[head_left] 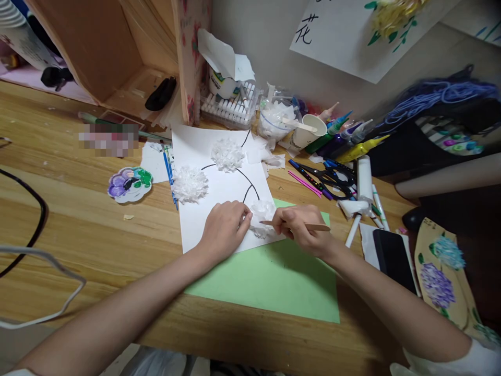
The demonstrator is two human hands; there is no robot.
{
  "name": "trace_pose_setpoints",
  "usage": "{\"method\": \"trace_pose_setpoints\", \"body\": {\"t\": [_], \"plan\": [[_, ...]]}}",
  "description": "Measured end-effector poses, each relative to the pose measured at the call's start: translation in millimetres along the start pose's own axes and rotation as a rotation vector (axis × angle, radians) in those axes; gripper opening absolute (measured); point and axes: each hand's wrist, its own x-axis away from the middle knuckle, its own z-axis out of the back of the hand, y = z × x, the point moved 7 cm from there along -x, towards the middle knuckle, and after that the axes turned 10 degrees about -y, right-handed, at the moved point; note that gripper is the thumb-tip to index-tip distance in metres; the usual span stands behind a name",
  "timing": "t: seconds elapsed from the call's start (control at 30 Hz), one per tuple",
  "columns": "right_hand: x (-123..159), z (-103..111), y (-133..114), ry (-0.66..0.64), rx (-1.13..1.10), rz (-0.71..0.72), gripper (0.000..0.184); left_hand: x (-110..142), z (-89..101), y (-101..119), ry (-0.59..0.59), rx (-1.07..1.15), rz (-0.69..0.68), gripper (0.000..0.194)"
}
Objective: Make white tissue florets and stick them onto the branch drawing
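Note:
A wooden craft stick is in my right hand, its narrow tip over the lower right white paper flower. Beside that flower, my left hand rests on the white sheet, fingers curled and thumb close to the petals. Whether something is between those fingertips is hidden. Two fuller ruffled flowers, an upper one and a left one, sit on the same sheet, with black drawn stems between. Green paper lies partly under the sheet.
Left of the sheet are a painted flower-shaped palette and thin blue brushes. Behind stand a marker box, a bag of white scraps and a paper cup. Scissors, paint bottles and a phone lie right.

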Motion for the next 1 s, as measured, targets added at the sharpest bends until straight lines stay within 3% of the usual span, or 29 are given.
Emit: {"method": "trace_pose_setpoints", "body": {"t": [0.17,0.5,0.63,0.83,1.0], "plan": [[6.2,0.2,4.4,0.028,-0.024,-0.031,0.052,1.1,1.4,1.7,-0.004,0.043,0.0,0.024],[6.9,-3.7,-10.4,-0.008,0.012,0.105,0.052,5.5,1.6,2.5,-0.052,0.108,-0.024,0.016],[0.7,11.8,0.4,0.07,-0.102,-0.074,0.057,6.4,8.4,-1.3,-0.056,0.117,-0.006,0.011],[-31.4,3.0,0.7,-0.107,0.023,-0.217,0.057,6.2,12.3,-3.4,-0.127,0.086,-0.01,0.008],[-41.6,1.5,3.8,-0.153,0.084,-0.318,0.062,5.3,12.9,-2.1,-0.113,0.087,-0.028,0.007]]}}
